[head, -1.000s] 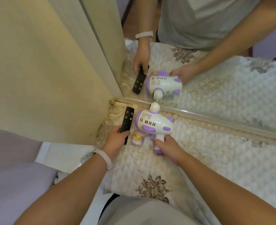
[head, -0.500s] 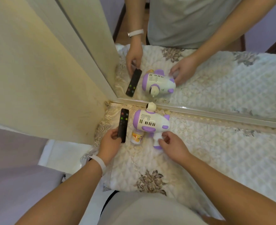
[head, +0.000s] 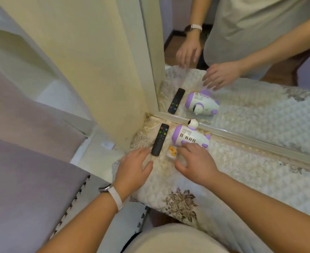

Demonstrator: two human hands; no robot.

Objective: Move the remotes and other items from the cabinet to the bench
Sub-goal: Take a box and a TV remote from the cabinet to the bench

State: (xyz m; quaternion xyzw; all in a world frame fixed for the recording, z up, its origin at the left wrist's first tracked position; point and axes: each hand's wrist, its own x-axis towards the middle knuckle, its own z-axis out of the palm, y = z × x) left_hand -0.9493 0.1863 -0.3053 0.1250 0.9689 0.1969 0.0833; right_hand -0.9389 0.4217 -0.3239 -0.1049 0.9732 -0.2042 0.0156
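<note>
A black remote (head: 160,139) with coloured buttons lies on the quilted bench cover (head: 241,172), close to the mirror. Right beside it lies a white and purple toy (head: 189,136), its round nozzle touching the mirror frame. A small white bottle with an orange label (head: 172,151) lies between the two. My left hand (head: 132,170) hovers just short of the remote's near end, fingers relaxed, holding nothing. My right hand (head: 196,163) is spread over the cover with its fingertips at the toy's underside and the bottle, gripping neither.
A large mirror (head: 241,70) stands along the far edge of the bench and doubles the hands and items. A cream cabinet side (head: 105,70) rises at the left. Purple-grey upholstery (head: 23,161) fills the lower left.
Both hands have let go and drawn back: the left released the remote, the right released the toy's handle. Remote and toy now lie on the cover. The camera has shifted right and nearer.
</note>
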